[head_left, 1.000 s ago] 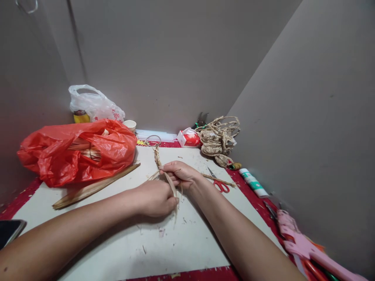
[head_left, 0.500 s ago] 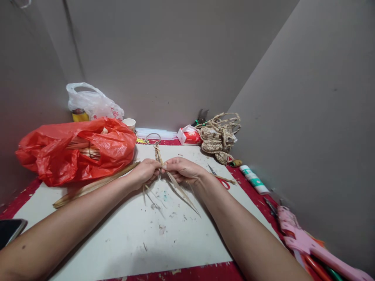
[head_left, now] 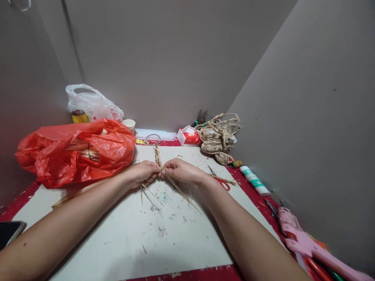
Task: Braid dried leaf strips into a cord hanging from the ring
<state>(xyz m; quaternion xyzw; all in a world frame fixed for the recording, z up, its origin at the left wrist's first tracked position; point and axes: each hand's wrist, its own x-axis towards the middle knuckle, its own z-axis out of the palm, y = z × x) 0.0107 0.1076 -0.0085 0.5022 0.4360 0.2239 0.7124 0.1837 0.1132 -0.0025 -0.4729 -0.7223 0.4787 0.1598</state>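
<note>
A narrow braid of dry straw-coloured strips [head_left: 158, 155] runs from a metal ring [head_left: 152, 139] down to my two hands. My left hand [head_left: 145, 171] pinches the near end of the braid from the left. Close against it, my right hand [head_left: 178, 170] is closed on the same end, its thumb and forefinger pressed together. Loose straw strips [head_left: 183, 193] trail below the right hand toward me, and shorter ends hang under the left. The fingertips cover the spot where the strips cross.
A red plastic bag [head_left: 79, 152] with straw bundles lies left. At the back stand a paper cup [head_left: 129, 124], a tissue pack [head_left: 189, 136] and coiled straw rope [head_left: 215, 136]. Scissors [head_left: 224, 183] lie right of my hand, a pink glue gun [head_left: 295, 238] farther right.
Both hands stay at the braid's end with small finger movements. The loose strip under my right hand has turned and now looks thinner. My left forearm covers more of the straw behind it.
</note>
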